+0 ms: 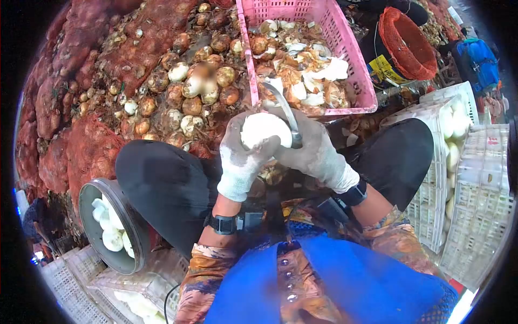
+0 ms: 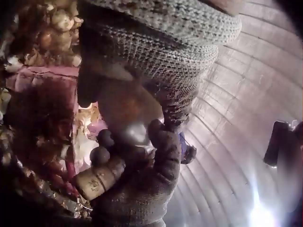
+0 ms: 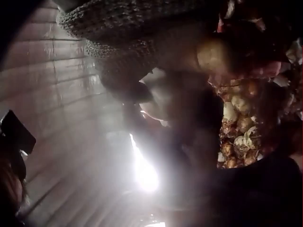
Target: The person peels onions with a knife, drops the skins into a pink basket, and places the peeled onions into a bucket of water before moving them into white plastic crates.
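Note:
My gloved left hand (image 1: 237, 159) grips a large white peeled onion (image 1: 265, 129) in front of my lap. My gloved right hand (image 1: 319, 150) holds a knife with a curved, hooked blade (image 1: 284, 107), which arches up beside the onion. The right thumb lies against the onion's near side. In the left wrist view, the wooden handle (image 2: 100, 180) of the knife pokes out of the right glove (image 2: 137, 201), and the shaded onion (image 2: 128, 111) sits between both hands. The right wrist view is dark and blurred, with part of the onion (image 3: 161, 94) showing.
Ahead stands a pink crate (image 1: 356, 81) holding skins and onions. Unpeeled onions (image 1: 191, 105) and red net sacks (image 1: 94, 156) spread to the left. A grey bucket (image 1: 137, 243) of peeled onions is by my left knee; white crates (image 1: 477, 200) stand right. A net-lined bucket (image 1: 388, 70) is beyond.

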